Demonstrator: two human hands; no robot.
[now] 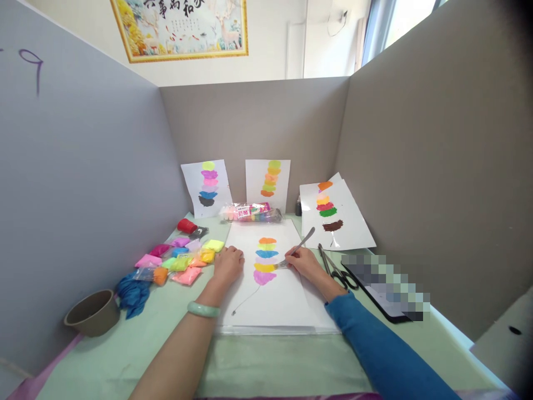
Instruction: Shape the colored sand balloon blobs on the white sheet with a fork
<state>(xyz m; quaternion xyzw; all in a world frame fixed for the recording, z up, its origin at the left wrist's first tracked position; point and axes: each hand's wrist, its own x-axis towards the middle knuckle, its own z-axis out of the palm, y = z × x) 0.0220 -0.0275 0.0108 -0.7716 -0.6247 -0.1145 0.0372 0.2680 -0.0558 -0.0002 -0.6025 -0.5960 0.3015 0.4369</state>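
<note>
A metal fork (295, 251), tines at the yellow clay patch (265, 267) on the white sheet (270, 300) mid-desk, is gripped by the right hand (306, 262). Sheet is pinned by the left hand (228, 264), fingers curled, holding nothing. Strokes best kept light & short, w/ sheet held flat. Clay packets (183, 258) lie left.

Two arms come in from the near edge, and they are dressed quite differently. The left hand (227, 265) runs back into a bare forearm, no sleeve at all, with a smooth pale green jade-like bangle (202, 309) ringing the wrist, rounded and glossy. Over on the right, the right hand (307, 263) emerges from a long bright blue fabric sleeve (383, 350), plain, softly creased, cuff ending at the wrist. No rings visible on either hand.
</note>
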